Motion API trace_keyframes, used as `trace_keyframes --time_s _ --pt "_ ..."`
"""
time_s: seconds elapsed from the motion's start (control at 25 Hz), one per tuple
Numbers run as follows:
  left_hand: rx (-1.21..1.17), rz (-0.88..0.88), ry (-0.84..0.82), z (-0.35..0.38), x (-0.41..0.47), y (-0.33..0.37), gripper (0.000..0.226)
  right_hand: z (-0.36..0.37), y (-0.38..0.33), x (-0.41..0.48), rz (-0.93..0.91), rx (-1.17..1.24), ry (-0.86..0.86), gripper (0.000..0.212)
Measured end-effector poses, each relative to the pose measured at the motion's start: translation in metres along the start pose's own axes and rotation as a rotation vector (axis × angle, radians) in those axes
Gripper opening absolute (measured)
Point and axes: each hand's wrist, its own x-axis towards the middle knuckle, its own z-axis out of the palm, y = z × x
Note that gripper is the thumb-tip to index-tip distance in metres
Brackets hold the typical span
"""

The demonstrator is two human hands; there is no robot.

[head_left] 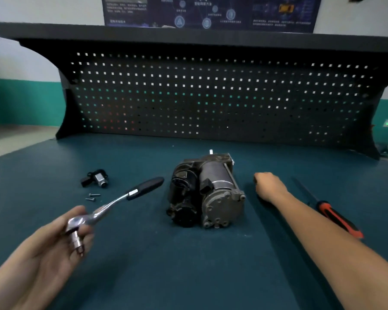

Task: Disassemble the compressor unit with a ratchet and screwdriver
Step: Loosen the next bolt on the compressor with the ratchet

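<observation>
The compressor unit point(205, 191), dark metal with a round grey end cover facing me, lies in the middle of the green bench top. My left hand point(54, 240) holds the ratchet point(112, 204) by its chrome head, the socket pointing down and the black handle pointing away toward the compressor. My right hand point(268, 185) rests on the bench just right of the compressor with its fingers curled under; whether it holds anything is hidden. The red and black screwdriver point(327, 211) lies on the bench right of my right forearm.
A small removed black and silver part point(96, 177) and two loose screws point(92, 196) lie left of the compressor. A dark pegboard point(211, 97) stands along the back of the bench top point(188, 265).
</observation>
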Motion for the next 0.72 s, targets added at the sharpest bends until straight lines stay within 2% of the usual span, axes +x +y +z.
trace_keyframes --time_s 0.04,0.08,0.12,0.2,0.24,0.28,0.32,0.36,0.4,0.44,0.52,0.6,0.72 --pt "0.004 0.038 -0.01 0.007 -0.005 -0.002 0.106 -0.002 -0.001 -0.005 0.0 0.028 0.017 0.026" --pt "0.005 0.054 0.09 0.02 -0.009 -0.007 0.094 -0.006 -0.001 -0.011 -0.003 0.068 0.061 0.025" --pt "0.115 0.132 0.209 0.035 -0.006 -0.008 0.077 -0.011 -0.001 -0.019 -0.014 0.131 0.16 0.025" --pt "0.408 0.242 0.24 0.045 0.004 -0.022 0.029 -0.034 -0.004 -0.035 -0.048 0.359 0.466 0.024" --pt "0.54 0.293 0.314 0.056 0.009 -0.023 0.021 -0.052 -0.009 -0.046 -0.062 0.529 0.614 0.022" --pt "0.716 0.327 0.367 0.066 0.013 -0.026 0.029 -0.073 -0.016 -0.058 -0.078 0.736 0.69 0.02" --pt "0.729 0.325 0.366 0.074 0.019 -0.029 0.028 -0.093 -0.025 -0.073 -0.099 0.986 0.678 0.02" --pt "0.691 0.331 0.36 0.085 0.027 -0.033 0.025 -0.108 -0.036 -0.091 -0.126 1.251 0.571 0.023" --pt "0.673 0.341 0.377 0.092 0.034 -0.037 0.024 -0.119 -0.051 -0.112 -0.162 1.485 0.378 0.028" --pt "0.68 0.341 0.395 0.102 0.043 -0.043 0.022 -0.125 -0.067 -0.134 -0.191 1.611 0.144 0.032" --pt "0.717 0.357 0.427 0.113 0.056 -0.05 0.012 -0.123 -0.096 -0.173 -0.273 1.603 -0.218 0.031" --pt "0.744 0.395 0.424 0.124 0.063 -0.057 0.012 -0.117 -0.113 -0.196 -0.396 1.5 -0.353 0.026" --pt "0.931 0.525 0.428 0.132 0.063 -0.062 0.009 -0.112 -0.12 -0.201 -0.528 1.388 -0.297 0.03"
